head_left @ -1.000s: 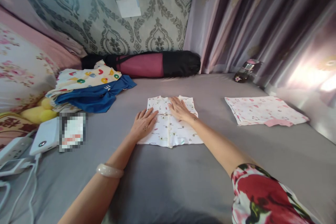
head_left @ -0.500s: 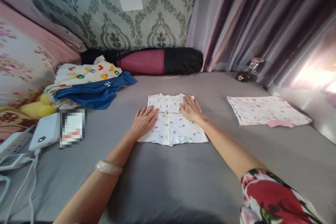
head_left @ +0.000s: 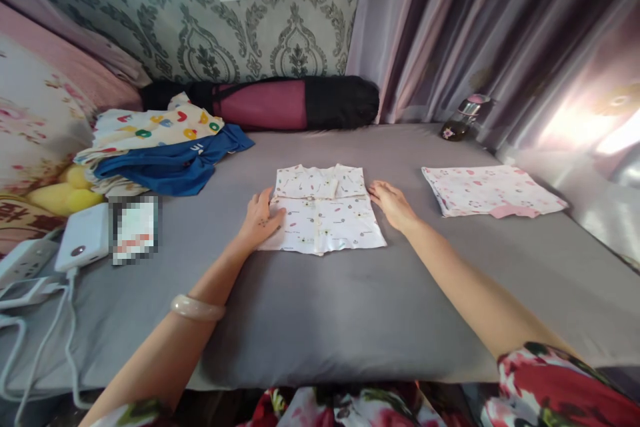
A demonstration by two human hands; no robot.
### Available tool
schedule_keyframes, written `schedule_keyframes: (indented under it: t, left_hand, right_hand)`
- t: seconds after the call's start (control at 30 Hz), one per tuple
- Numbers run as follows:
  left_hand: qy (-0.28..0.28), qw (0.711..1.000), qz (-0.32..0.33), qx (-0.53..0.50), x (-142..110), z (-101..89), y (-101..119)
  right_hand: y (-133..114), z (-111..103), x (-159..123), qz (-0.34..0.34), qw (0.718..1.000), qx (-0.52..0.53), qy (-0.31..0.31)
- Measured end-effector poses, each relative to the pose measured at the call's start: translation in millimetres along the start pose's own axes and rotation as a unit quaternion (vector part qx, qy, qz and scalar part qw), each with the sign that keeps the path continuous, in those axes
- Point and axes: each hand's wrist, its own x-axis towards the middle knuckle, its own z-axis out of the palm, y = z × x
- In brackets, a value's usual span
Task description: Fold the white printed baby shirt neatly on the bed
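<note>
A small white baby shirt [head_left: 327,221] with a tiny scattered print lies flat on the grey sheet, its upper part turned back over the lower in a straight crease. At its left edge rests my left hand [head_left: 261,220], thumb on the cloth and fingers apart along the side. My right hand [head_left: 393,205] is just beside the right edge, fingers stretched toward the shirt and holding nothing. Further right lies a folded white garment [head_left: 493,190] with pink prints.
Heaped clothes, a blue garment [head_left: 160,167] among them, lie back left beside a yellow plush [head_left: 67,192]. A power bank [head_left: 85,237] and cables are at left. A black and maroon roll [head_left: 270,103] lines the wall; a bottle [head_left: 463,119] stands back right on the bed sheet [head_left: 310,320].
My right hand has slid off the shirt to its right side. My left hand has drawn back to the left edge. The view has shifted, so the surroundings appear slightly higher.
</note>
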Motion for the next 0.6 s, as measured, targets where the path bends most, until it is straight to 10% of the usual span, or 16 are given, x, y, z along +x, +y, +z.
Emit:
schedule_keyframes:
  t: [0.3,0.6]
  left_hand:
    - [-0.060,0.994,-0.094,0.000,-37,-26.0,22]
    - [-0.186,0.975,-0.008,-0.120,-67,-57.2,20]
  right_hand:
    - [-14,-16,-62,0.065,0.994,-0.040,-0.072]
    - [-21,-47,-96,0.063,0.959,-0.076,-0.266]
